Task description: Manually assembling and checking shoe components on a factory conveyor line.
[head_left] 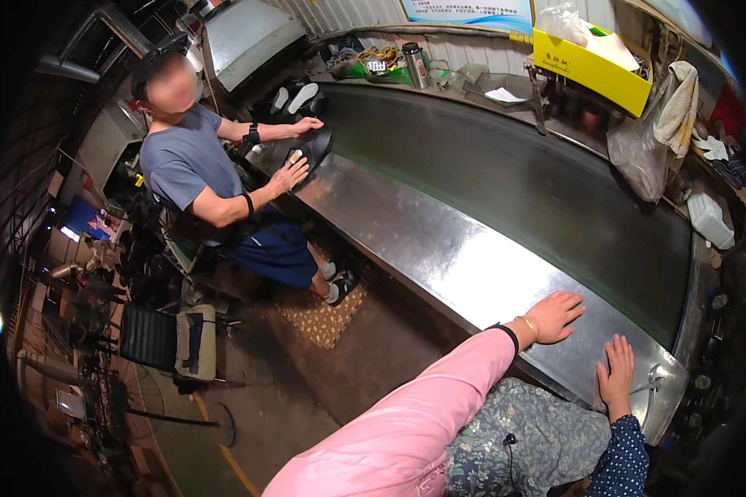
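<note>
Fingers spread, my left hand (555,317) rests on the shiny metal worktop (414,232), with nothing in it. A bracelet and a black band circle that wrist, below a pink sleeve. My right hand (616,377), in a dark dotted sleeve, lies on the same worktop near its right end, fingers stretched out and holding nothing. Beside it is a thin metal piece (653,383) whose kind I cannot make out. A floral cloth (526,439) covers my lap.
A dark conveyor belt (506,190) runs behind the worktop. At its far left a co-worker (195,157) holds a black shoe-like piece (313,157); pale soles (302,98) lie beyond. A yellow box (593,70), a tumbler (415,66) and a plastic bag (638,153) line the back.
</note>
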Demonstrator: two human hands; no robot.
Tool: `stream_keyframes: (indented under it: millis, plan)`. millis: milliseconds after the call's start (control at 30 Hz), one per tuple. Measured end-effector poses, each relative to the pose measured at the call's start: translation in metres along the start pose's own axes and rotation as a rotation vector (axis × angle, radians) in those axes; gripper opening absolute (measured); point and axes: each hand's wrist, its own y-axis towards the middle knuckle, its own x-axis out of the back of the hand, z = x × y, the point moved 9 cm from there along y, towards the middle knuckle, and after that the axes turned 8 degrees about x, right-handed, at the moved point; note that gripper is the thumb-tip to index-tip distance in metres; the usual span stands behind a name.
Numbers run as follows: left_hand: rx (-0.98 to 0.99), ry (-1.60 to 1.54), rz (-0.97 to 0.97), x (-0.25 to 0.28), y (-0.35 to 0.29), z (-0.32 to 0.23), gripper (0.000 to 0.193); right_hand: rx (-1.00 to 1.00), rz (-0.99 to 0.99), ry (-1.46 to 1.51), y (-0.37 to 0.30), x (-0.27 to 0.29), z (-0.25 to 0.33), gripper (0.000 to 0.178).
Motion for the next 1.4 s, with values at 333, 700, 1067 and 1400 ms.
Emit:
stream_keyframes:
  millis: [333, 700, 1067, 1400]
  plan:
    - [-0.015, -0.004, 0.013, -0.004, 0.001, -0.003, 0.058, -0.011, 0.010, 0.008, -0.001, 0.005, 0.001, 0.050]
    - [-0.025, -0.009, 0.024, 0.000, 0.009, 0.003, 0.058, -0.006, -0.007, -0.021, 0.007, 0.008, 0.002, 0.050]
    - [-0.014, -0.011, 0.024, -0.005, 0.001, 0.000, 0.056, 0.000, 0.014, -0.015, 0.003, 0.004, 0.000, 0.050]
    - [-0.038, 0.022, 0.007, 0.000, 0.005, 0.000, 0.057, -0.010, -0.014, 0.025, 0.004, 0.004, 0.000, 0.051]
